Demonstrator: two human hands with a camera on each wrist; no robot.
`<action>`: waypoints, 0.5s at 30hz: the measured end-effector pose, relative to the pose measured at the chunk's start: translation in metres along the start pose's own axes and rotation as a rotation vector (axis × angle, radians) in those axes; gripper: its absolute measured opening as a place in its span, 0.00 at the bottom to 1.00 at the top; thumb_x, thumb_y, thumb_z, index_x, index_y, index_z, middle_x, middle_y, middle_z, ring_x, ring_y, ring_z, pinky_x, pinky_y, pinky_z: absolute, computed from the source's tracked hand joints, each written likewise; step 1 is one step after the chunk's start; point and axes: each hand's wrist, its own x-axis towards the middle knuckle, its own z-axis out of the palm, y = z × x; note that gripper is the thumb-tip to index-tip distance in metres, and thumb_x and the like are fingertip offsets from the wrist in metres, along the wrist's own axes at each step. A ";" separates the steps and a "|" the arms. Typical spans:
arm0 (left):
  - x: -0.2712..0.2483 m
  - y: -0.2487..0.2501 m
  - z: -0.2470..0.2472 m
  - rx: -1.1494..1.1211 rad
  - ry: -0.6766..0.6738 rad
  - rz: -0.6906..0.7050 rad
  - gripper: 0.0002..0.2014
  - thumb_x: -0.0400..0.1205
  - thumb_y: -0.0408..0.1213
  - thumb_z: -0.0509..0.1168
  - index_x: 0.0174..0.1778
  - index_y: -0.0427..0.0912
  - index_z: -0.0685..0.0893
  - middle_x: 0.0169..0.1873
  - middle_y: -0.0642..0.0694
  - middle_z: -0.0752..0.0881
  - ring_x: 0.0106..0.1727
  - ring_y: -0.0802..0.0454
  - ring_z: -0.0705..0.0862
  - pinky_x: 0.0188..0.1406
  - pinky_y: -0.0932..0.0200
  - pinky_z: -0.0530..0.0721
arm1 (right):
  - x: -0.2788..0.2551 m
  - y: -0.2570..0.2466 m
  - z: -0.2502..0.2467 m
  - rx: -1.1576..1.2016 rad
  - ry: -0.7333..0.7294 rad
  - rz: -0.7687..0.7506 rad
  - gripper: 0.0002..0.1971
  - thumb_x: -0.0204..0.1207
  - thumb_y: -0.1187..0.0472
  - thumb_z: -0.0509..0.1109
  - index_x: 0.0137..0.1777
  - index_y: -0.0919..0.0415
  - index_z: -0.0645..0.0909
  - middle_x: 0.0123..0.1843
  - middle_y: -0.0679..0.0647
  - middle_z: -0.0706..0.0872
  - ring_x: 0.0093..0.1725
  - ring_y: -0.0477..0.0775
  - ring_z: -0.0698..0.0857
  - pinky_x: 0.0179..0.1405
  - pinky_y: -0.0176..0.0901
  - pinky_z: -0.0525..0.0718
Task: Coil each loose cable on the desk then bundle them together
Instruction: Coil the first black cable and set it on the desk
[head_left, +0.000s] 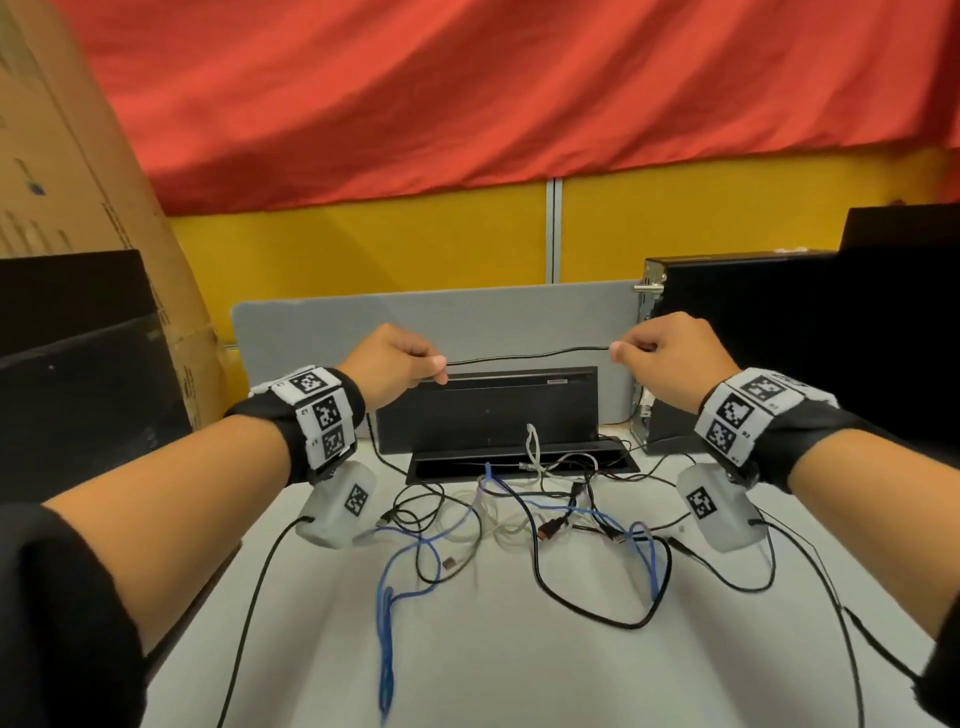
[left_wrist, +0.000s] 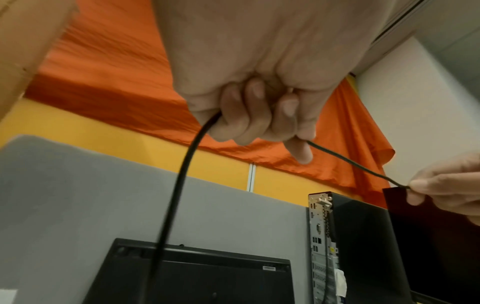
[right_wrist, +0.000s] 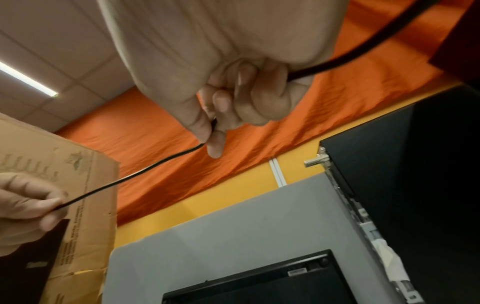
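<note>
A thin black cable (head_left: 524, 356) stretches taut between my two raised hands, above the desk. My left hand (head_left: 410, 364) pinches one part of it; in the left wrist view that cable (left_wrist: 348, 161) leaves my curled fingers (left_wrist: 259, 115) and a second length hangs down. My right hand (head_left: 644, 353) pinches the other part, and in the right wrist view the same cable (right_wrist: 130, 176) runs from my fingers (right_wrist: 218, 115) to the far hand. Below, a tangle of loose cables (head_left: 519, 509) lies on the white desk (head_left: 519, 675): a blue cable (head_left: 387, 613), black ones and grey ones.
A black cable tray with raised lid (head_left: 488, 410) sits behind the tangle, before a grey divider (head_left: 441, 322). A black computer tower (head_left: 753, 343) stands at right, a cardboard box (head_left: 78, 171) and dark panel at left. Red cloth hangs behind.
</note>
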 end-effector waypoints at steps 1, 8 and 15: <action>-0.001 -0.001 0.000 -0.003 0.011 0.000 0.13 0.84 0.38 0.66 0.33 0.45 0.89 0.29 0.44 0.80 0.33 0.51 0.74 0.41 0.57 0.74 | -0.002 0.002 0.000 0.003 -0.002 0.010 0.16 0.81 0.52 0.67 0.36 0.57 0.88 0.30 0.56 0.86 0.30 0.53 0.82 0.33 0.44 0.83; -0.002 0.017 0.020 -0.014 -0.004 0.066 0.12 0.84 0.38 0.65 0.36 0.44 0.89 0.27 0.47 0.77 0.30 0.54 0.73 0.32 0.62 0.71 | -0.012 -0.033 0.011 -0.132 -0.234 0.027 0.10 0.80 0.62 0.63 0.46 0.68 0.84 0.42 0.64 0.87 0.44 0.64 0.86 0.41 0.47 0.83; 0.003 0.044 0.043 -0.084 -0.052 0.193 0.12 0.85 0.36 0.65 0.41 0.33 0.88 0.33 0.30 0.81 0.35 0.47 0.75 0.40 0.55 0.73 | -0.018 -0.094 0.030 0.063 -0.296 -0.152 0.07 0.82 0.63 0.61 0.51 0.59 0.81 0.41 0.53 0.84 0.43 0.54 0.82 0.40 0.47 0.81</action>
